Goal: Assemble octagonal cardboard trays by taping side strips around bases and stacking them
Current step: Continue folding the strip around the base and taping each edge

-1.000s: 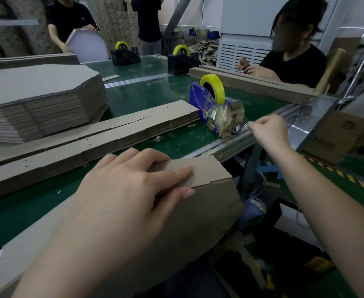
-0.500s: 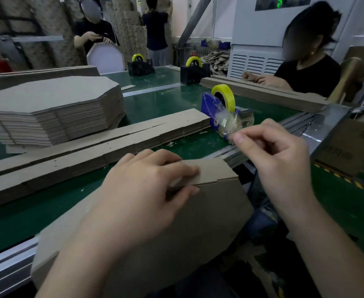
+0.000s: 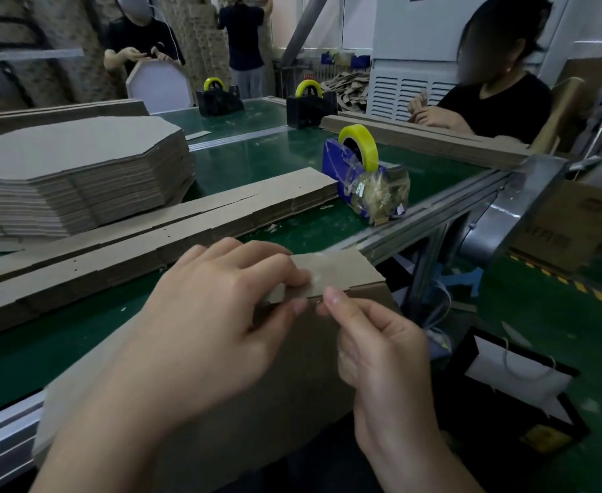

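Note:
A brown cardboard tray stands on edge against the near rim of the green table, its side strip folded over the top. My left hand clamps the strip onto the base at the top edge. My right hand pinches a clear piece of tape and presses it over the strip's edge, thumb tip at the fold. A blue tape dispenser with a yellow roll sits on the table beyond. Flat side strips lie in long piles, and octagonal bases are stacked at the left.
The aluminium table rail runs past the tray toward the right. Two black tape dispensers stand farther back. A person in black sits at the right, and others work at the far end. A black-framed box lies on the floor.
My right hand pulled tape off the blue dispenser and brought it back to the tray's top edge. My left hand stayed clamped on the strip.

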